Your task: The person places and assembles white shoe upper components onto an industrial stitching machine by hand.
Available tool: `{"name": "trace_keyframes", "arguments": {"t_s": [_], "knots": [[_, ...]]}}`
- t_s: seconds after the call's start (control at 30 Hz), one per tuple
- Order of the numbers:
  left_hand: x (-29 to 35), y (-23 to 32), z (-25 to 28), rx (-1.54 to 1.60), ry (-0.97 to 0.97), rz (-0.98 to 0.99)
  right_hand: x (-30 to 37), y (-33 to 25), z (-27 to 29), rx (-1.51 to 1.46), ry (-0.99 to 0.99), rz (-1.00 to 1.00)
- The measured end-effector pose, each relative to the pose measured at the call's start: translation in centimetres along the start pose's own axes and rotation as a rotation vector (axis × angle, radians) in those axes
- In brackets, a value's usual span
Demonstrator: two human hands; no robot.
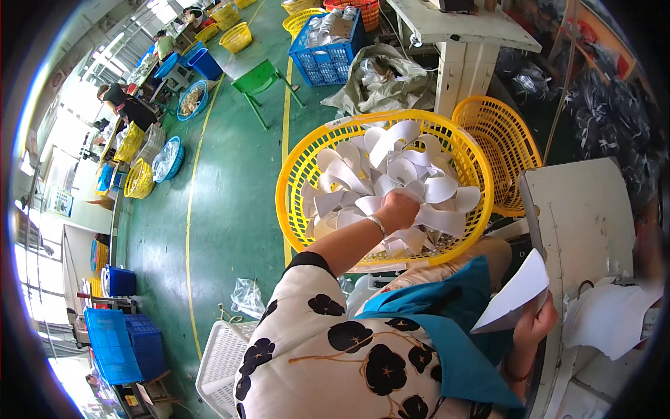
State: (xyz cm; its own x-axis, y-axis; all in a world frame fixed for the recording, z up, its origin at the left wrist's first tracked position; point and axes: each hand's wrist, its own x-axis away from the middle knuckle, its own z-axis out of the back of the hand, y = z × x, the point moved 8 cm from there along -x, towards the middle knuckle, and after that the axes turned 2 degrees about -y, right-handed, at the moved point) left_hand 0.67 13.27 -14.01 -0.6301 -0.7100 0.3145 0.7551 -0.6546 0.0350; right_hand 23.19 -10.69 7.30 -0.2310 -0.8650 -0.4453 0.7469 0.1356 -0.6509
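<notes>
A large yellow plastic basket (289, 188) in front of me is heaped with thin white curved pieces (342, 174). My left hand (400, 209) reaches into it, fingers closed on one of these white pieces near the middle of the heap; the fingertips are partly hidden. At the lower right, my right hand (536, 322) grips a single white curved piece (513, 293) by its edge, over the blue cloth (453, 314) on my lap. Beside that hand is a white work table (579, 216), with another curved white sheet (607, 318) at its near part.
A second yellow basket (499, 129) stands behind the first. Farther off are a sack (384, 80), a blue crate (331, 59) and a green chair (262, 84). A white plastic basket (220, 356) sits left of me. Several people work along the far left.
</notes>
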Motion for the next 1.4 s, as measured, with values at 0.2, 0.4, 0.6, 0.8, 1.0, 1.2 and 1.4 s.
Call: {"name": "trace_keyframes", "arguments": {"t_s": [0.2,0.4,0.6,0.8,1.0,1.2,1.4], "knots": [[2.3,2.7,5.9,0.018,-0.113,-0.077,1.2,0.8,0.8,-0.061,0.035,-0.056],[7.6,13.9,17.0,0.756,0.267,-0.745,1.9,3.3,1.2,-0.47,0.244,-0.323],[9.0,20.9,21.3,1.195,-0.111,-0.882,2.7,6.0,2.0,-0.328,0.113,-0.253],[6.9,27.7,21.6,1.599,-0.32,-1.059,5.5,3.3,3.7,-0.42,-0.048,-0.221],[7.7,29.5,25.2,1.754,-0.541,-1.16,1.7,-2.5,8.9,0.097,0.363,-0.117],[7.7,33.7,29.0,1.334,-0.308,-1.236,1.7,-2.7,12.4,-0.517,0.315,-0.296],[9.4,35.6,32.4,1.174,-0.032,-1.358,1.1,-2.3,13.8,-0.435,0.389,-0.226]]}}
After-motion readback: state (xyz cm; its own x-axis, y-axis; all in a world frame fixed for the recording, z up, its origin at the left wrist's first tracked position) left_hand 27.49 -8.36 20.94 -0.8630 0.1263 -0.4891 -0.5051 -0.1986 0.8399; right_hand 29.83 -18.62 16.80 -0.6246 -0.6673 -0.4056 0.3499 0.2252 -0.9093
